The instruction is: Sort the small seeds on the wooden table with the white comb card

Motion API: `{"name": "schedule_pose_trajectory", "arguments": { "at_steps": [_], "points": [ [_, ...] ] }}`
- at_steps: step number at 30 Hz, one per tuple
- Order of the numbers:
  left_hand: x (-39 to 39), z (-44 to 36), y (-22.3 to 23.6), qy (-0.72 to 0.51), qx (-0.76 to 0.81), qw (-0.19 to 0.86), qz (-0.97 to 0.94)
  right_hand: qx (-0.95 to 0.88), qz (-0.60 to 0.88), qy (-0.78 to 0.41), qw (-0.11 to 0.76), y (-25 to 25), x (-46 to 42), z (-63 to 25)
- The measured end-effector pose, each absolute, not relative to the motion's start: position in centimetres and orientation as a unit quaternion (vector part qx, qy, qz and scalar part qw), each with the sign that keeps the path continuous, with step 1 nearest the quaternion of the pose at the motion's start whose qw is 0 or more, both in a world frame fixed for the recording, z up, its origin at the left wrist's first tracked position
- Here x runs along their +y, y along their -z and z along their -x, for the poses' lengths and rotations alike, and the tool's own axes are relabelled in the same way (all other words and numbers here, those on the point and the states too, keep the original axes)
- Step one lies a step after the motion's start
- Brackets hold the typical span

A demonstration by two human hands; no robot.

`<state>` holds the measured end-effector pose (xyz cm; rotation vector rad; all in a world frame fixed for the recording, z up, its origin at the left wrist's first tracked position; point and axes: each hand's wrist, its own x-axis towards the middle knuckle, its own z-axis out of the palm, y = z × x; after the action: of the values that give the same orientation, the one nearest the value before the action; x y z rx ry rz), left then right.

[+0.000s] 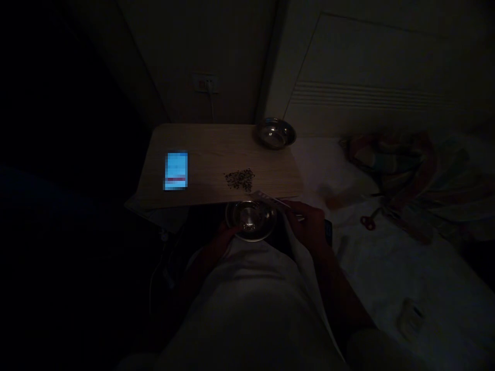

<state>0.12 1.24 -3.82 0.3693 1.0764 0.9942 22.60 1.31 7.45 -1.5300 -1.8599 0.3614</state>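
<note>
The scene is very dark. My left hand [225,237] grips the left rim of a shiny metal bowl [253,238], held level just below the front edge of the wooden table [201,139]. Some small light bits or glints show at the bottom of this bowl. My right hand [309,220] is closed around a long, thin, pale utensil [266,197] with what looks like a slotted or toothed end; its exact kind is unclear. That end lies at the table edge, above the bowl's rim. Just beyond it, small dark seed-like grains [240,179] are spread on the tabletop.
A second metal bowl [276,135] stands at the table's back right corner. A lit phone-like screen [176,171] lies on the left. Red-handled scissors [368,222] and a striped cloth [410,154] rest on the white sheet [371,268]. A wall socket [204,83] holds a plugged cable.
</note>
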Motion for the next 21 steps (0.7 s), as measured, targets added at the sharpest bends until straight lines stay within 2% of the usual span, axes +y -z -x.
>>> {"name": "schedule_pose_trajectory", "arguments": {
  "at_steps": [9, 21],
  "points": [
    [0.96, -0.02, 4.05, -0.473, 0.452, 0.734, -0.184, -0.728, 0.598, -0.105, 0.318, -7.63, 1.73, -22.55],
    [0.78, -0.25, 3.66, -0.458, 0.473, 0.734, -0.162, -0.734, 0.586, -0.135, 0.315, -7.97, 1.58, -22.23]
  ]
}}
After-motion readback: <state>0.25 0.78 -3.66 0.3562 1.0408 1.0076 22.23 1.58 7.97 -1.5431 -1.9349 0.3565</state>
